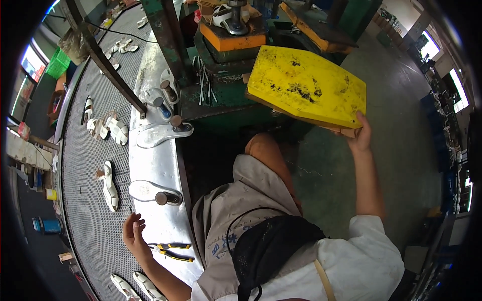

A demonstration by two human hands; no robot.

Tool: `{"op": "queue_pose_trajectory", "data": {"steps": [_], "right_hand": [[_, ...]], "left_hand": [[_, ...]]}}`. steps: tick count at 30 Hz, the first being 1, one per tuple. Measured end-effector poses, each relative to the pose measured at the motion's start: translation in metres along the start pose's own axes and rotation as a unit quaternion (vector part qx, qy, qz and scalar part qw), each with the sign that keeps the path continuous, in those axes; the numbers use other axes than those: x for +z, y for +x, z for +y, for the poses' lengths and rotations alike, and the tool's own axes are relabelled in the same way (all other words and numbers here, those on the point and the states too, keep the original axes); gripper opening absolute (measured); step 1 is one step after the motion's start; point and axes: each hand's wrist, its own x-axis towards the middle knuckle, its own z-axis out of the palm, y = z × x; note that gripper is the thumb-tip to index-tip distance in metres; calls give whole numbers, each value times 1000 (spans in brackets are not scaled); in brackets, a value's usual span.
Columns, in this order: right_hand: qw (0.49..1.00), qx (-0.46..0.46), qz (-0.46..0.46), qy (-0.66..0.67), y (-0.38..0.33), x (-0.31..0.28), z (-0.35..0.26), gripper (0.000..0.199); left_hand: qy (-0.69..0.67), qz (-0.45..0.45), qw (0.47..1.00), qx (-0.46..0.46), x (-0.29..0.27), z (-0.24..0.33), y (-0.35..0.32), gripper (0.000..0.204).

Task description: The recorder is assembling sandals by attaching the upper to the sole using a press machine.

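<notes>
Slab, yellow and black-scuffed, tilts in the head view beside the green machine frame, its near right corner gripped by the right hand, thumb on the top edge, presumably for leverage; remaining fingers and most of the underside are hidden, so I can't tell whether it is hinged or loose. Left hand loosely bent, nothing visible in it, near pliers lying on the metal ledge, likely for easy reach. White sandals cut off at the lower edge.
</notes>
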Motion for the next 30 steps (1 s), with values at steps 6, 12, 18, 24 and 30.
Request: {"op": "queue_pose_trajectory", "data": {"steps": [6,12,18,24,30], "right_hand": [[999,7,-12,44,-1,-26,-5,61],[987,-17,131,92,66,-31,16,64],[975,-75,87,188,196,40,36,69],[966,208,1,-155,254,40,38,68],[962,130,175,-163,140,-147,-81,39]], "left_hand": [[14,-14,998,-54,-22,-38,-23,30],[40,-27,996,-69,-15,-54,-27,33],[37,-21,997,-57,2,-35,-28,31],[48,46,994,-91,-14,-42,-113,30],[299,-113,948,14,118,-14,-23,66]]}}
